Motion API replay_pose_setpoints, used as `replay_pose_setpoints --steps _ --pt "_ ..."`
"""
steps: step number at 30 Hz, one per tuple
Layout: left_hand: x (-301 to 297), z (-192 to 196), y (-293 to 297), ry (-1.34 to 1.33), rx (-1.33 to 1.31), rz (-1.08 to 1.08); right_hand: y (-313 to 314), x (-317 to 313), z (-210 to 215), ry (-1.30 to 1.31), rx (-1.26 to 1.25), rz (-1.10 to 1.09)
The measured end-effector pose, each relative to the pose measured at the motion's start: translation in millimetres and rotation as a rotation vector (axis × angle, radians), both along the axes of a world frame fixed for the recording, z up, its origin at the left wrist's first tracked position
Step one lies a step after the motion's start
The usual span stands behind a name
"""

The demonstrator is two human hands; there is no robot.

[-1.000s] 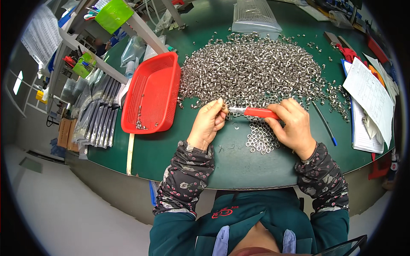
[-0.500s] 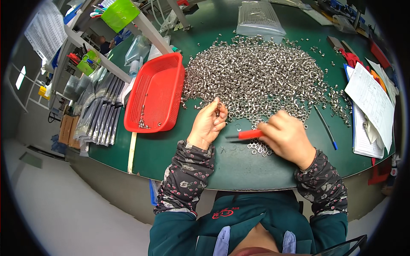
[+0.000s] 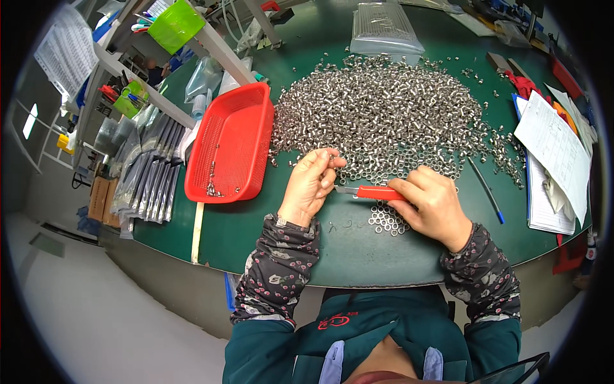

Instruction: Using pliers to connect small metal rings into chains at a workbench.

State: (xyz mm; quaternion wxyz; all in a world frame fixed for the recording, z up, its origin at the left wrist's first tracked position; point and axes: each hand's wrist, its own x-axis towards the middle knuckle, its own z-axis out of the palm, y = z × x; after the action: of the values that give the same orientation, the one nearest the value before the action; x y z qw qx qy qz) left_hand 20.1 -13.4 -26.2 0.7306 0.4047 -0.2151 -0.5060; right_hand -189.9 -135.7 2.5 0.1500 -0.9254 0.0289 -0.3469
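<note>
Far left, a hanging sheet (image 3: 62, 54), then two green bins (image 3: 176, 27) with pens and tools on a grey rack (image 3: 118, 69); grey bagged packs (image 3: 146, 185) stacked below. Next, red basket (image 3: 233, 144) on the green table (image 3: 288, 261), tilted in view, a few small metal bits (image 3: 213, 187) near its lower end; pale strip (image 3: 197, 233) sticking out from under it. Left hand (image 3: 310, 182) right of basket, over the table, fingers curled, thumb up near the forefinger; can't tell whether anything is pinched there, too small. Big heap of metal rings (image 3: 377, 118) beyond the hands, clear packet (image 3: 387, 29) past it. Knife (image 3: 378, 192) lies level between the hands, red handle, blade pointing left, tip just beside left fingers; contact unclear. Loose rings (image 3: 387, 221) lie flat below the handle, one layer. Right hand (image 3: 432, 206) closed round the handle's right end, thumb underneath. Right of it, pen (image 3: 487, 192) at a slant, blue end toward the person, then papers (image 3: 555, 150) at the table's right edge, red cloth (image 3: 523, 84) behind.
</note>
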Motion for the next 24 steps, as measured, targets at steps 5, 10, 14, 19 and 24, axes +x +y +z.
replay_pose_setpoints --steps 5,10,14,19,24 --pt "-2.4 1.6 0.9 -0.03 0.02 0.049 2.5 1.8 -2.8 0.038 -0.028 0.016" --pt "-3.0 2.2 0.1 -0.006 -0.01 0.014 3.8 1.0 -3.7 0.058 -0.022 0.024" --pt "-2.7 1.1 -0.5 -0.008 -0.008 0.021 3.2 1.3 -4.9 0.059 -0.027 0.03" --pt "1.0 -3.7 0.5 0.007 -0.043 -0.015 3.9 0.9 -4.0 0.063 -0.011 0.024" --pt "0.6 -4.1 0.7 0.008 -0.036 -0.012 1.2 1.1 -3.6 -0.009 0.142 -0.035"
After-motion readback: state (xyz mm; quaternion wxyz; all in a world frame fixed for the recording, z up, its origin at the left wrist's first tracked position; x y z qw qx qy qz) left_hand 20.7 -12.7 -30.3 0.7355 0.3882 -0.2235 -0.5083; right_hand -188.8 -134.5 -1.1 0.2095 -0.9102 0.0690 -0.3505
